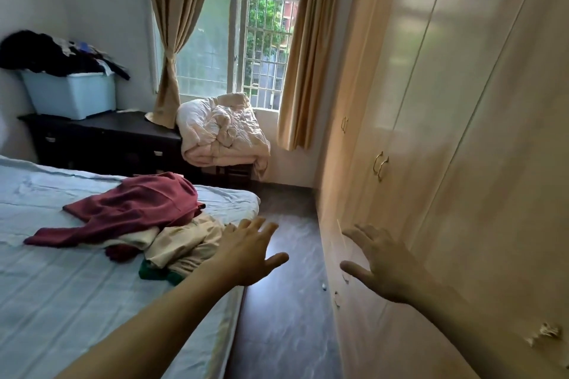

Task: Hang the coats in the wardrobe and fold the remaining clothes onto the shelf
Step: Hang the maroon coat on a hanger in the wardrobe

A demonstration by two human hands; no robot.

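A maroon garment (135,206) lies spread on the bed (61,292), on top of a beige garment (181,243) with a bit of green cloth showing at its near edge. The cream wardrobe (446,132) fills the right side, its doors closed, with brass handles (380,164). My left hand (249,252) reaches forward over the bed's corner, fingers spread, holding nothing. My right hand (381,264) is stretched out in front of the lower wardrobe doors, fingers spread, empty; whether it touches the door I cannot tell.
A narrow strip of dark floor (283,301) runs between bed and wardrobe. A dark dresser (101,138) carries a light blue bin (70,95) heaped with dark clothes. A crumpled duvet (221,135) sits on a stool under the curtained window (246,40).
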